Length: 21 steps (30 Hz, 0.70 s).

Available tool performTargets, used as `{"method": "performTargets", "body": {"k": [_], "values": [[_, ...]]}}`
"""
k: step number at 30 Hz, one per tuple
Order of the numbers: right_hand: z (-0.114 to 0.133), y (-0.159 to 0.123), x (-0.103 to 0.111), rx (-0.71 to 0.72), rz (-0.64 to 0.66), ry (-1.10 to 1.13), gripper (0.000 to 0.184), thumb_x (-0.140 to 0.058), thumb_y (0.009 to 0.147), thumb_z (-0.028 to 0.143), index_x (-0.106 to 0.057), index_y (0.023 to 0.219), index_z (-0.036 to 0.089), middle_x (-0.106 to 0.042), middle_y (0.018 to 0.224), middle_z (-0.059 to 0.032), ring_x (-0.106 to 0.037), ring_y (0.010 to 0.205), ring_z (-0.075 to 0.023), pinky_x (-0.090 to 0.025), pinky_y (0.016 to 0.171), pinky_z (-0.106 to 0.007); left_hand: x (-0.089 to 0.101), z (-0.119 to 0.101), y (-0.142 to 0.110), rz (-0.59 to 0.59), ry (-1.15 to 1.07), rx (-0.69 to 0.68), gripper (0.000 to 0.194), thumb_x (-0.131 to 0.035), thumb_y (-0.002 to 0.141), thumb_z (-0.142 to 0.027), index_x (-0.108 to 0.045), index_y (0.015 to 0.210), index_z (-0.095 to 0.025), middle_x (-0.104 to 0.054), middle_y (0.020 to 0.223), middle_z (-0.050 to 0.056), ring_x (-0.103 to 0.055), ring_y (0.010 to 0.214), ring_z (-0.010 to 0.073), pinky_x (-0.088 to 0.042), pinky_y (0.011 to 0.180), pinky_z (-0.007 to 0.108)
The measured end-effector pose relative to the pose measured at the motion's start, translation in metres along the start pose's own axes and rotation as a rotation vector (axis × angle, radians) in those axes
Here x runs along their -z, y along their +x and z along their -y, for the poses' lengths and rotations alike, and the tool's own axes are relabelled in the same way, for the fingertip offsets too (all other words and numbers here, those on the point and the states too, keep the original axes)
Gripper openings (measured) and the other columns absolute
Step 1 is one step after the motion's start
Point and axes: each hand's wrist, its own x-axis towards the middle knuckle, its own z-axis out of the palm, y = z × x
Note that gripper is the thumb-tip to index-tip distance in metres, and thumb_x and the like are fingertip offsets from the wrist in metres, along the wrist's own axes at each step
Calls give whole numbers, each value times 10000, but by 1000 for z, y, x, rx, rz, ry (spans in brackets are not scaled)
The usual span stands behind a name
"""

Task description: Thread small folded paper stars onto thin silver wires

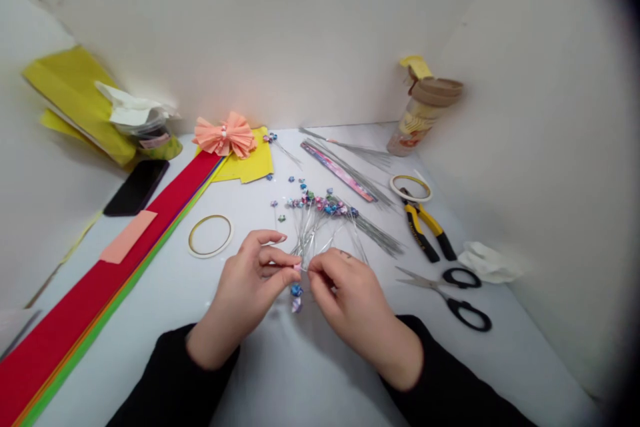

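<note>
Between thumb and fingers, my left hand pinches a small pink folded paper star. My right hand is closed beside it, its fingertips pinching a thin wire that seems to run to the star. Just below my fingers are a blue paper star and a pale purple one. Beyond my hands lies a row of colourful paper stars on thin silvery wires, some of which spread toward me. Several loose stars are scattered left of the row.
Pliers, scissors, a tape roll and crumpled tissue lie right. Another tape roll, long red paper strips, an orange paper bow and a phone are left. A cup stands at back right.
</note>
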Motion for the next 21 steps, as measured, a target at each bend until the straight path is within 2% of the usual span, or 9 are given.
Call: {"method": "performTargets", "body": {"k": [5,21], "values": [[0,1,1,63,29,-31,168,-449,844,87,-549,748,181,-572,675,-24,-522,639,-160,-397,594,-267,-1,1,0,24,48,-8,411,-721,715,-284,-454,1019,-213,-751,786,27,-737,775,204,-596,731,324],[0,-1,-1,90,-4,-5,176,-447,851,72,-541,750,182,-580,684,-29,-538,656,-164,-408,614,-270,-5,-3,-2,73,-82,87,413,-736,695,-255,-445,985,-210,-751,773,21,-738,745,196,-591,701,299]]}}
